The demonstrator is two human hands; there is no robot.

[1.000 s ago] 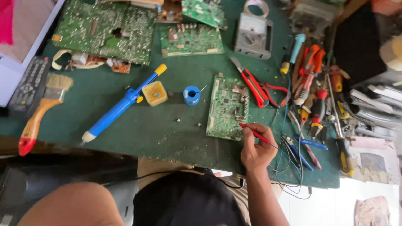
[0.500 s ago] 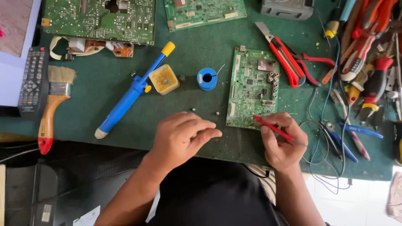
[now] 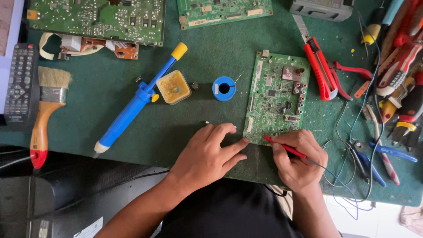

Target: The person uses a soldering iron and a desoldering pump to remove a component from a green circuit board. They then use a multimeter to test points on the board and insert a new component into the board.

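Right hand (image 3: 299, 161), grip clamped on a red probe (image 3: 285, 149) touching the circuit board (image 3: 276, 94); left hand (image 3: 207, 156) lies flat, grip apart, on the bench (image 3: 211, 48) beside it.

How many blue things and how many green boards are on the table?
Green circuit boards: 3, the small one by the right hand, and two at the top
Blue things: 2, the desoldering pump and the solder spool
Total: 5
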